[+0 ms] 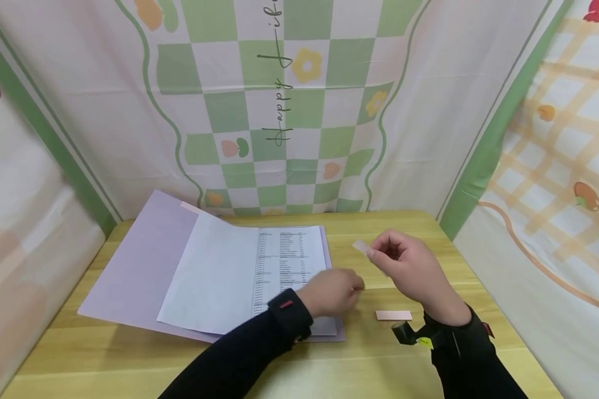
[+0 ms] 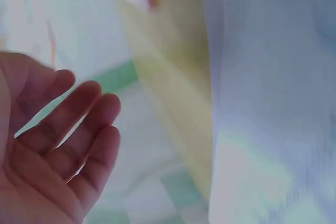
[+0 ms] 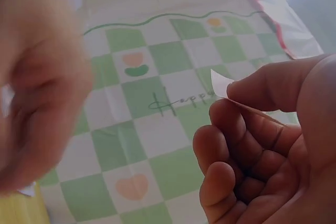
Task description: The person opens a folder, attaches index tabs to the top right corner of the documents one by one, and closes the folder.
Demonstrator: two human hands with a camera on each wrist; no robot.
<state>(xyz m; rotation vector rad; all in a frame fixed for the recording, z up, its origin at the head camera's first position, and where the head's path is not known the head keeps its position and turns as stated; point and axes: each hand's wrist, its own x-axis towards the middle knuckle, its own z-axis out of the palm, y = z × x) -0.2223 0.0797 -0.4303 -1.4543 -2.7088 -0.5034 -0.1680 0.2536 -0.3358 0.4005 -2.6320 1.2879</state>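
My right hand [image 1: 408, 267] is raised over the right side of the table and pinches a small pale paper strip [image 1: 361, 247] between thumb and index finger. In the right wrist view one end of that strip [image 3: 220, 83] curls up past the thumb tip. My left hand [image 1: 331, 292] hovers at the right edge of a printed page [image 1: 292, 255]; the left wrist view shows its fingers [image 2: 100, 156] loosely bent with nothing between them. The page lies in an open lilac folder [image 1: 130, 277], beside a blank white sheet [image 1: 209, 271] turned to the left.
A pink paper strip [image 1: 393, 315] lies on the wooden table [image 1: 369, 371] below my right hand. Another pink strip [image 1: 189, 208] shows at the top edge of the blank sheet. Patterned cloth [image 1: 299, 111] hangs behind the table and along both sides.
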